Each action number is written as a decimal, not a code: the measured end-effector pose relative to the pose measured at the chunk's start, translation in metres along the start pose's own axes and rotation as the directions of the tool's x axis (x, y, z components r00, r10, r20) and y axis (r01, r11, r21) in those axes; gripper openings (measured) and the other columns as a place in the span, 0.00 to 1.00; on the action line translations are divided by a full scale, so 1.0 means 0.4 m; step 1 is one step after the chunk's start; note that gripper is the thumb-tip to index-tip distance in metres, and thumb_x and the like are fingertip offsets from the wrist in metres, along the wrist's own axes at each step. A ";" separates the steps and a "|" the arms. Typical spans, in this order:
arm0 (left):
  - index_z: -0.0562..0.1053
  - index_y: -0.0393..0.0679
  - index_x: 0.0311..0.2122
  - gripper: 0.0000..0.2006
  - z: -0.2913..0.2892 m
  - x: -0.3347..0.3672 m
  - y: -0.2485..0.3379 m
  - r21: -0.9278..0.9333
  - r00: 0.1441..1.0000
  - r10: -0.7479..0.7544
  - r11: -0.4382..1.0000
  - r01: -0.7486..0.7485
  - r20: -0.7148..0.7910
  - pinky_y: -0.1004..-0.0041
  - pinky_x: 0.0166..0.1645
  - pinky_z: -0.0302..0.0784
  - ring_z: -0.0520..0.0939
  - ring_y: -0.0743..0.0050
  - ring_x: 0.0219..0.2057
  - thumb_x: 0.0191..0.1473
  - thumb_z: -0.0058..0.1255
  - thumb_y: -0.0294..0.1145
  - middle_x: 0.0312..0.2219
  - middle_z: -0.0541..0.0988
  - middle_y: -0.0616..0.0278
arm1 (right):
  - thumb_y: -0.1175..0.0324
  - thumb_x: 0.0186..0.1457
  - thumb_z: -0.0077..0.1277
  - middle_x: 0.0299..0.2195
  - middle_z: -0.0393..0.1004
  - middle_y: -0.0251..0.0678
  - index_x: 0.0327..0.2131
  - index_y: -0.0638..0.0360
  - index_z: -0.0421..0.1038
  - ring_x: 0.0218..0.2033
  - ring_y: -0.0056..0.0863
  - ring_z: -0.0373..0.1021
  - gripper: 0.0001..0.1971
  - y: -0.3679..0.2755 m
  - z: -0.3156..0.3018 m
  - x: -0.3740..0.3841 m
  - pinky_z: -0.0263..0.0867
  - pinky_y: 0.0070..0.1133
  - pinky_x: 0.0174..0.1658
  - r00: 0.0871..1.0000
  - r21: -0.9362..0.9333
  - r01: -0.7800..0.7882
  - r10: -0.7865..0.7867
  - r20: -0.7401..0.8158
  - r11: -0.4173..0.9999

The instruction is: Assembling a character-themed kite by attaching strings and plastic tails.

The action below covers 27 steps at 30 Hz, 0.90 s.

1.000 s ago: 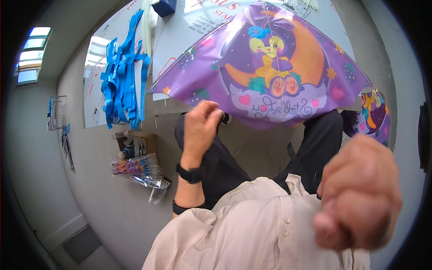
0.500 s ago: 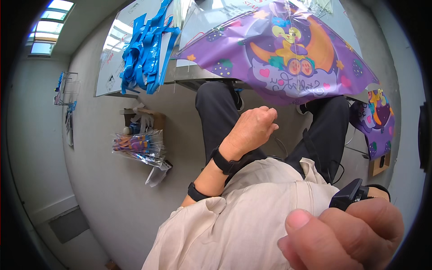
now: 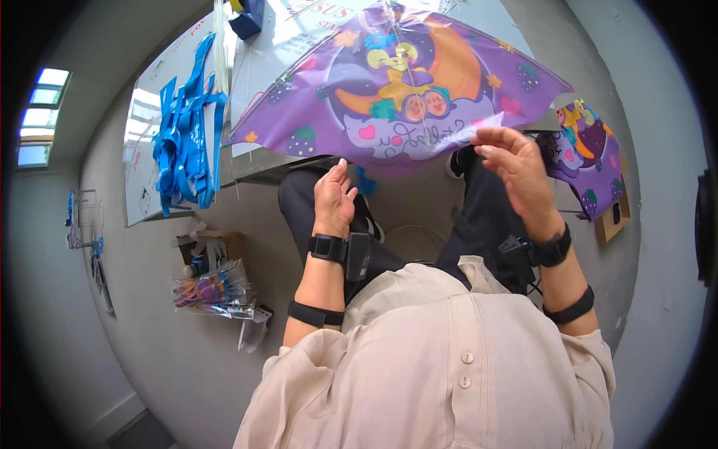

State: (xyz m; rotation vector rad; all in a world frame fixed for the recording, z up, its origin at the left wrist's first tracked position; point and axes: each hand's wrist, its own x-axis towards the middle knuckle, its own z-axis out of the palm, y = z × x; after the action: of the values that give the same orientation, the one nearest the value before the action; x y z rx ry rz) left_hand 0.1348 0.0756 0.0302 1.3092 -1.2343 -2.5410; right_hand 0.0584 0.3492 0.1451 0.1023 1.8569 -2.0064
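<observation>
A purple kite with a cartoon animal on an orange crescent moon lies spread on the table, its lower edge drooping over the front. Along its middle runs a thin pale line. My right hand is raised at the kite's lower right edge. Its fingers are stretched out and a little apart; whether the tips touch the sheet I cannot tell. Just below the lower left edge is my left hand, palm turned inward, fingers extended and holding nothing. Both wrists wear black straps.
Blue ribbon strips lie heaped at the table's left end, beside thin white rods and a blue tape dispenser. A second purple kite hangs at right above a cardboard box. Clear-wrapped packages sit low at left.
My right hand has gone from close in front of my body up to the kite's lower edge. The left hand has moved left and opened its fingers. My view has shifted right.
</observation>
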 end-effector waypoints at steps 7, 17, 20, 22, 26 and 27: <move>0.70 0.43 0.36 0.10 0.096 0.054 -0.038 -0.026 0.988 -0.153 0.988 0.154 0.035 0.55 0.48 0.69 0.76 0.64 0.37 0.51 0.54 0.35 0.32 0.75 0.62 | 0.71 0.46 0.56 0.34 0.69 0.32 0.41 0.64 0.68 0.38 0.23 0.65 0.17 0.225 0.042 0.072 0.61 0.22 0.42 0.917 0.375 -0.260 0.349 -0.192 0.890; 0.71 0.41 0.36 0.05 0.128 -0.007 -0.042 -0.174 0.971 -0.105 0.974 0.144 0.213 0.71 0.32 0.75 0.78 0.71 0.31 0.54 0.47 0.27 0.31 0.77 0.62 | 0.56 0.33 0.62 0.53 0.58 0.53 0.56 0.64 0.55 0.56 0.46 0.55 0.45 0.131 0.200 0.030 0.47 0.44 0.56 0.734 -0.863 0.504 -0.531 0.424 0.008; 0.71 0.40 0.38 0.07 0.135 -0.009 -0.042 -0.212 0.982 0.014 0.977 0.027 0.190 0.64 0.45 0.72 0.78 0.67 0.36 0.53 0.48 0.28 0.34 0.77 0.61 | 0.67 0.43 0.50 0.46 0.66 0.49 0.50 0.64 0.63 0.51 0.44 0.60 0.27 0.166 0.200 0.080 0.50 0.42 0.54 0.683 -0.856 0.474 -0.527 0.506 -0.207; 0.71 0.41 0.38 0.08 0.120 0.017 -0.016 -0.336 0.977 0.014 0.940 0.060 0.214 0.64 0.46 0.72 0.78 0.66 0.37 0.53 0.50 0.29 0.34 0.78 0.61 | 0.68 0.44 0.49 0.43 0.67 0.47 0.47 0.63 0.66 0.50 0.42 0.62 0.23 0.196 0.187 0.109 0.53 0.39 0.53 0.692 -0.841 0.507 -0.492 0.528 -0.189; 0.69 0.39 0.45 0.20 0.052 0.089 0.100 -0.555 0.983 0.131 0.831 -0.037 0.131 0.56 0.54 0.65 0.73 0.57 0.46 0.52 0.52 0.41 0.43 0.74 0.56 | 0.69 0.45 0.47 0.38 0.70 0.40 0.41 0.60 0.70 0.45 0.35 0.64 0.16 0.187 0.171 0.105 0.58 0.31 0.48 0.624 -0.709 0.704 -0.437 0.647 -0.045; 0.69 0.39 0.45 0.20 0.022 0.114 0.132 -0.562 0.987 0.125 0.826 -0.048 0.100 0.54 0.54 0.65 0.73 0.56 0.46 0.52 0.51 0.43 0.43 0.75 0.56 | 0.69 0.45 0.47 0.38 0.70 0.40 0.41 0.60 0.70 0.45 0.35 0.64 0.16 0.189 0.164 0.099 0.58 0.31 0.48 0.627 -0.714 0.698 -0.440 0.643 -0.048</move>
State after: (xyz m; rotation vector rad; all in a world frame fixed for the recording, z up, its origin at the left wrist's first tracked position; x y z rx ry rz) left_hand 0.0827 0.0288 0.0373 0.9344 -0.4598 -2.6495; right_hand 0.0619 0.2732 0.0688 -1.4799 2.8615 -0.6065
